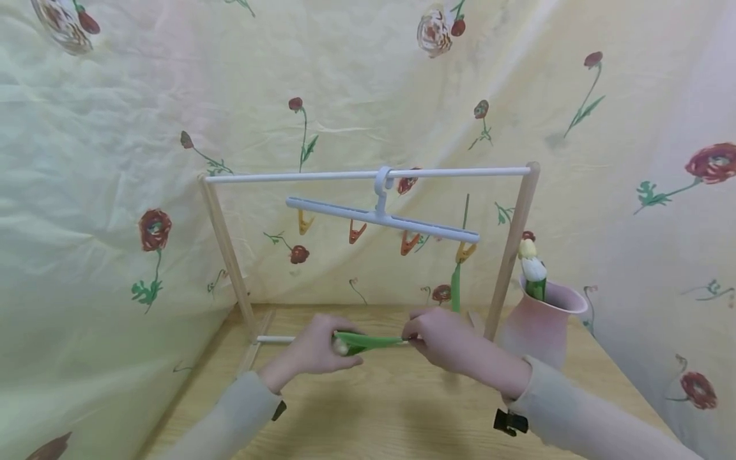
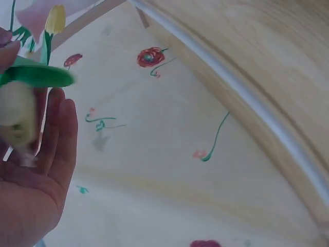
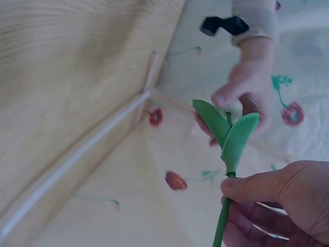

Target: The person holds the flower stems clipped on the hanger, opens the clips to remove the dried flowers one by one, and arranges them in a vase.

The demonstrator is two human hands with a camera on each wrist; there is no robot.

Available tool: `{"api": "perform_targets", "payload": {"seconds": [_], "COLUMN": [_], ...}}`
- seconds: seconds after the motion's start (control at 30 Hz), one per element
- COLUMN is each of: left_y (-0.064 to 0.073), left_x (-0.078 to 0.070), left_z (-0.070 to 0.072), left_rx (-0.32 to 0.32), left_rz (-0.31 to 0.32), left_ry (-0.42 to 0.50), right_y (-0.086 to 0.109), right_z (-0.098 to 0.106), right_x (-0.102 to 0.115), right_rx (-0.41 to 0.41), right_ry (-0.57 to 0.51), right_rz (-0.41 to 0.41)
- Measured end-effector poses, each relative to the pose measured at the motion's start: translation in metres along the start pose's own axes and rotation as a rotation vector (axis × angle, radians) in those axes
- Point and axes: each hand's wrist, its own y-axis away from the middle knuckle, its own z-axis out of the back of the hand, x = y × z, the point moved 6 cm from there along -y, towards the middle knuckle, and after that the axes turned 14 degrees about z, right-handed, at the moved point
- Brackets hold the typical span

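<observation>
An artificial white tulip point(image 1: 340, 347) with two green leaves lies almost level between the hands. My right hand point(image 1: 443, 338) pinches its thin green stem just below the leaves point(image 3: 239, 139), thumb against fingertips. My left hand point(image 1: 319, 345) is cupped loosely around the white bloom, its fingers fairly straight in the left wrist view and its thumb apart from them. Above, a pale blue hanger point(image 1: 345, 209) carries several yellow and orange clips. A yellow tulip point(image 2: 55, 20) hangs bloom down from the rightmost yellow clip point(image 1: 466, 253), partly hidden behind my right hand in the head view.
The hanger hooks over the white bar of a wooden rack point(image 1: 517, 236) just beyond my hands. At the right, a pink vase point(image 1: 531, 329) holds more artificial flowers point(image 1: 533, 268). Flower-printed cloth point(image 1: 241, 76) encloses the wooden table point(image 1: 368, 409).
</observation>
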Motion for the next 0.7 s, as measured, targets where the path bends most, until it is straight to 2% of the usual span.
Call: {"api": "perform_targets", "payload": {"seconds": [0.17, 0.27, 0.37, 0.5, 0.7], "left_y": [-0.006, -0.010, -0.017, -0.027, -0.033], "left_x": [0.015, 0.021, 0.024, 0.023, 0.016], "left_z": [-0.003, -0.008, -0.014, -0.022, -0.036], "left_rx": [0.024, 0.001, -0.039, -0.077, -0.092], "left_rz": [0.122, 0.158, 0.162, 0.164, 0.189], "left_ry": [0.258, 0.377, 0.433, 0.477, 0.518], "right_y": [0.009, 0.018, 0.028, 0.041, 0.067], "right_z": [0.021, 0.038, 0.059, 0.092, 0.139], "right_x": [-0.015, -0.028, -0.039, -0.051, -0.067], "right_rx": [-0.042, -0.125, -0.249, -0.442, -0.769], "right_ry": [0.004, -0.026, -0.030, 0.042, 0.112], "right_rz": [-0.049, -0.089, -0.129, -0.165, -0.238]}}
